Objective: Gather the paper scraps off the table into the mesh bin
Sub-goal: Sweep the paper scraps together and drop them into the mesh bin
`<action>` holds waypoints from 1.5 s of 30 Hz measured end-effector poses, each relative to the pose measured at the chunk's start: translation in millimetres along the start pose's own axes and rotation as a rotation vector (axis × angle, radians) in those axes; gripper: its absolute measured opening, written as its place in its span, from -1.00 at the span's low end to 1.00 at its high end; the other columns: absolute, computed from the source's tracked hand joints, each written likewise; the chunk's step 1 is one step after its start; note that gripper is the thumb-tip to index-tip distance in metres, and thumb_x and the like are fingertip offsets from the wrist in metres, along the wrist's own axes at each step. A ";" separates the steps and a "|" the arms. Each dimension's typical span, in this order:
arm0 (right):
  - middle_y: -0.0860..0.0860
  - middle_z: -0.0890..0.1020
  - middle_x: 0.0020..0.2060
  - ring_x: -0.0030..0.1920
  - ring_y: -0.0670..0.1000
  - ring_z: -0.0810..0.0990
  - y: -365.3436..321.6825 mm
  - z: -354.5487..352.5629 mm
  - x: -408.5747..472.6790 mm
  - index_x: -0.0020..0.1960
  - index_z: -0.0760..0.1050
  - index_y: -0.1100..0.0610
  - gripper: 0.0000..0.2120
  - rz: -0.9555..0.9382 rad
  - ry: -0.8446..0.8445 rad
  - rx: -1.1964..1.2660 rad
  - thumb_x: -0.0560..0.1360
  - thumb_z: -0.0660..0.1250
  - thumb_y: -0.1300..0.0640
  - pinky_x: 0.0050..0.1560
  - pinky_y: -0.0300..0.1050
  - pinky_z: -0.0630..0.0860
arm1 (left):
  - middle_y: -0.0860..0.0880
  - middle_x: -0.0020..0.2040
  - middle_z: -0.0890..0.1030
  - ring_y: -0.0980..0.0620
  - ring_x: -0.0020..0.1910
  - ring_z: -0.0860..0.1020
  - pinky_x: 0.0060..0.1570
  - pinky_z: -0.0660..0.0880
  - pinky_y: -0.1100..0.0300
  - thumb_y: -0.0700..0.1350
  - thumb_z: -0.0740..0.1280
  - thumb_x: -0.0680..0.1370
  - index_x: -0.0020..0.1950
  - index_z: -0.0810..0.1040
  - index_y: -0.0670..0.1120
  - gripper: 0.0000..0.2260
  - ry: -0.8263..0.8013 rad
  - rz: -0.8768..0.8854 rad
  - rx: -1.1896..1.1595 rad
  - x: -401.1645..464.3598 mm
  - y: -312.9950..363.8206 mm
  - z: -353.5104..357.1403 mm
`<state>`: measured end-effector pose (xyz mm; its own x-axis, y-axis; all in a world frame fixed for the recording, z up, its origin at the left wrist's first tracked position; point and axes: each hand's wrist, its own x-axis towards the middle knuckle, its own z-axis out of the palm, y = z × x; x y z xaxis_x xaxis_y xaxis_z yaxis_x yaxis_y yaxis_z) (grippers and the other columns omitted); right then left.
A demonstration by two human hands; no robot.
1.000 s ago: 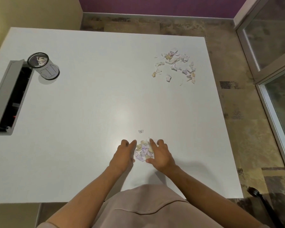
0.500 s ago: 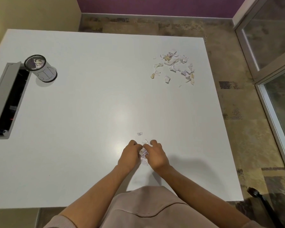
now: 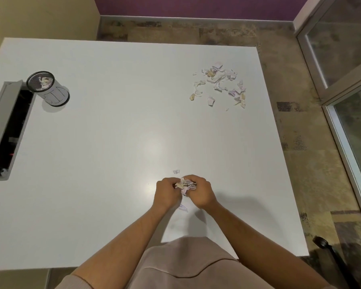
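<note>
Curled fingers point(image 3: 171, 181) of the left hand point(image 3: 167, 193) and right hand point(image 3: 200, 192) are gripping a wad of paper scraps point(image 3: 184, 184) between them, just above the white table point(image 3: 113, 163). One small scrap point(image 3: 176, 171) is lying just beyond, another point(image 3: 183, 207) under the wrists. A loose pile of scraps point(image 3: 220, 84) is sitting far right; the mesh bin point(image 3: 48, 88) is standing far left.
</note>
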<state>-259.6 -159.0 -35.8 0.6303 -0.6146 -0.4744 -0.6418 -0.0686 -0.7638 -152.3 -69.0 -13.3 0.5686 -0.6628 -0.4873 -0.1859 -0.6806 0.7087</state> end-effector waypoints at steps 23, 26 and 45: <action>0.23 0.66 0.04 0.04 0.14 0.67 5.0 -21.5 -0.7 0.04 0.65 0.28 -0.78 0.254 -0.193 1.249 0.57 0.23 0.30 0.03 -0.06 0.61 | -0.03 0.20 0.63 0.10 0.16 0.58 0.12 0.40 0.49 -0.34 0.18 0.52 0.25 0.59 -0.11 -0.63 0.000 0.192 -0.105 -3.3 24.4 -14.5; 0.20 0.68 -0.09 -0.05 0.13 0.70 7.0 -24.1 -1.4 -0.06 0.67 0.28 -0.79 0.298 -0.136 1.259 0.55 0.25 0.34 -0.03 -0.07 0.64 | 0.02 0.28 0.55 0.05 0.25 0.51 0.21 0.40 0.29 -0.18 0.29 0.56 0.31 0.53 -0.05 -0.69 0.109 0.216 -0.060 2.7 14.9 -16.3; 0.25 0.63 0.03 0.08 0.20 0.64 18.6 -47.9 -8.6 0.18 0.51 0.38 -0.79 0.371 -0.038 1.276 0.58 0.23 0.34 0.09 -0.04 0.62 | -0.09 0.59 -0.10 -0.22 0.56 -0.15 0.49 -0.17 -0.15 0.53 -0.12 0.34 0.58 -0.08 0.13 -0.12 -0.317 0.702 0.863 26.7 -48.7 11.2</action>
<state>-297.9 -192.6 -24.9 0.5336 -0.4129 -0.7381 0.0670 0.8906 -0.4497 -137.0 -57.1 -66.6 -0.0801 -0.9450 -0.3171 -0.9363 -0.0378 0.3493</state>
